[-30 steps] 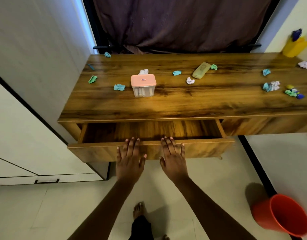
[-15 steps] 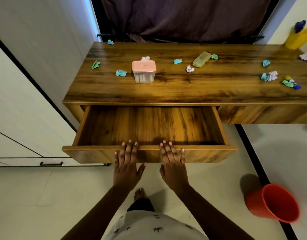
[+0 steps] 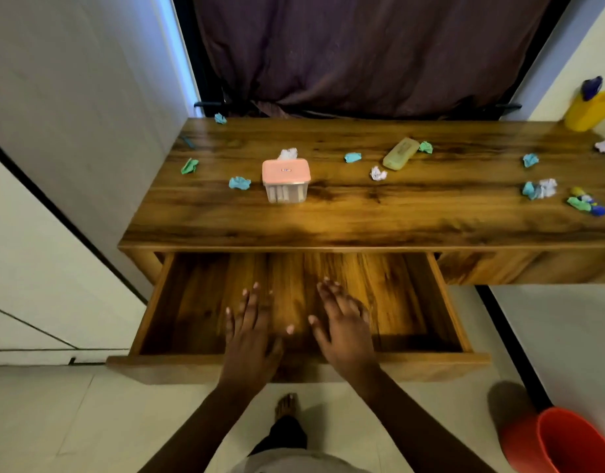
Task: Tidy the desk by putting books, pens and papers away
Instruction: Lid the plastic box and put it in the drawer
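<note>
The wooden desk has its drawer pulled out wide, and nothing lies in it. My left hand and my right hand hover side by side over the drawer's front edge, fingers straight and holding nothing. On the desktop stand a clear box with a pink lid and a yellow-green case. Several crumpled paper balls are scattered across it, among them a teal one, a white one and a pale cluster at the right.
An orange bucket stands on the floor at the lower right. A yellow container sits at the desk's far right corner. White cabinet doors flank the desk on the left; a dark curtain hangs behind. My bare foot stands below the drawer.
The drawer has slid out from nearly closed to wide open. Both hands have left the drawer's front and now reach forward over its inside.
</note>
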The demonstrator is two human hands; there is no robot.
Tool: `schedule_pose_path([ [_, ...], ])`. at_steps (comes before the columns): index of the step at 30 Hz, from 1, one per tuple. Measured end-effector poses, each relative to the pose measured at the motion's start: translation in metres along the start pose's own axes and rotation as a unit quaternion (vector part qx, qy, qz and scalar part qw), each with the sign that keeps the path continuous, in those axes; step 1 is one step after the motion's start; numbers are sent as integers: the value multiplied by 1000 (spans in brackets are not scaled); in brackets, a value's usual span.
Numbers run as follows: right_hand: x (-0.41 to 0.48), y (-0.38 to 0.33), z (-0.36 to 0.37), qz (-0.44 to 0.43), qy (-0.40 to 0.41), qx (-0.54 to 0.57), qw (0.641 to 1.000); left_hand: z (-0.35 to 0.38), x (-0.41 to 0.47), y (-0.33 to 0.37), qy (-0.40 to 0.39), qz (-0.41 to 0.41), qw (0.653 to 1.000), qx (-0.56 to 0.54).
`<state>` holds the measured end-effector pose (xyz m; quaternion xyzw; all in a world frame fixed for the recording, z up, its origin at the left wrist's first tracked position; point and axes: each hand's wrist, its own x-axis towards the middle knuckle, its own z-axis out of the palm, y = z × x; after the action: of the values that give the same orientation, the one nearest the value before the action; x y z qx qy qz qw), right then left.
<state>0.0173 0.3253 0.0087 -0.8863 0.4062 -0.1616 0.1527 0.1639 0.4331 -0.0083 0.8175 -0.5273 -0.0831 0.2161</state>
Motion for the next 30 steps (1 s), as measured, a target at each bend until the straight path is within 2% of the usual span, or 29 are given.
schedule_pose_path([
  [3,88,-6,-23,20,-6,32,999,-29,81,7,15,-40,995,-88],
  [5,144,-8,-29,69,-1,136,988,-46,134,7,7,-81,981,-177],
  [6,172,-8,-31,125,2,239,963,-51,162,5,4,-110,969,-220],
  [7,197,-8,-31,199,9,357,912,-54,188,3,5,-147,953,-265],
  [9,239,-3,-26,325,14,528,784,-56,232,1,22,-228,893,-388],
  [10,251,2,-23,348,11,555,756,-55,249,-1,45,-258,852,-453],
  [11,262,6,-19,352,4,568,744,-53,264,-5,62,-281,811,-510],
  [12,269,7,-17,350,-4,574,740,-51,275,-8,67,-294,777,-553],
  [13,274,6,-18,343,-11,582,738,-46,285,-16,59,-304,758,-574],
  [16,283,0,-18,315,-41,600,734,-19,314,-41,29,-299,736,-607],
  [17,286,-3,-19,312,-53,596,738,-19,318,-39,26,-291,737,-610],
  [21,285,-3,-22,289,-57,522,800,-33,308,-2,26,-255,766,-590],
  [24,257,7,-28,281,-51,513,809,-31,275,16,16,-259,779,-571],
  [27,216,25,-38,262,-36,514,816,-31,226,46,19,-241,817,-523],
  [30,170,47,-47,249,-18,518,818,-28,174,84,46,-179,825,-533],
])
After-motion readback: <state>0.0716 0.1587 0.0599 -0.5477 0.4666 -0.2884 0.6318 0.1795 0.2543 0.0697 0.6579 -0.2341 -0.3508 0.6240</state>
